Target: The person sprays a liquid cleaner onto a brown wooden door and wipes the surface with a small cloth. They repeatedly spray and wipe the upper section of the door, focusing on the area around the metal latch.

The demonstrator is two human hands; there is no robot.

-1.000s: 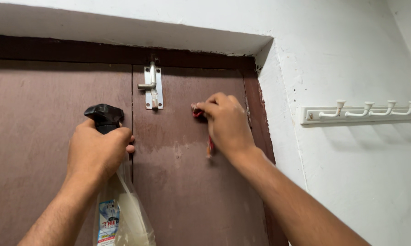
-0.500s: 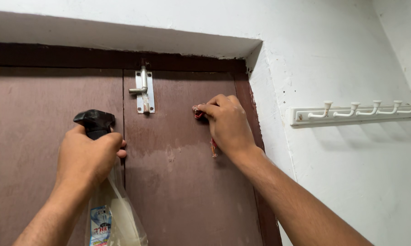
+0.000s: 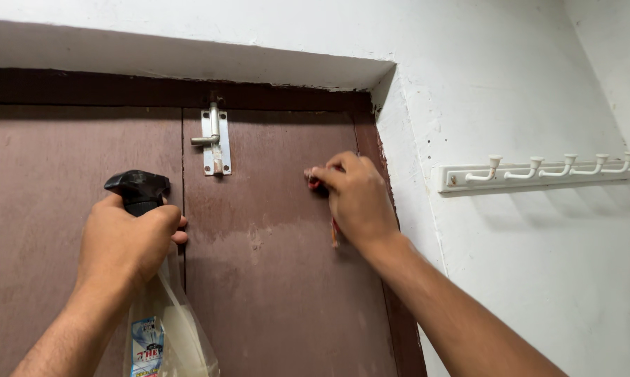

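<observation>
Up at the top of the brown door [image 3: 280, 279] now. My left hand [image 3: 123, 241] has its grip wrapped tight around the neck of the spray bottle [image 3: 163, 328], just under its black trigger head [image 3: 137, 190], which pokes up above my knuckles and faces the door. The bottle's clear body hangs below my wrist, pale liquid inside, a printed label low on its side. It sits right over the seam between the two door panels.

My right hand [image 3: 357, 199] is higher and to the right, pressed flat against the door near the dark frame. Its grip is closed on a red cloth [image 3: 313, 180]; a bit shows at my fingertips and a strip dangles below my palm. The door surface looks darker and patchy below the hands.

Between my hands and above them, a metal slide bolt [image 3: 214, 142] is fixed at the door's top edge. Off to the right, a white hook rail [image 3: 538, 171] is mounted on the white wall [image 3: 524, 84].
</observation>
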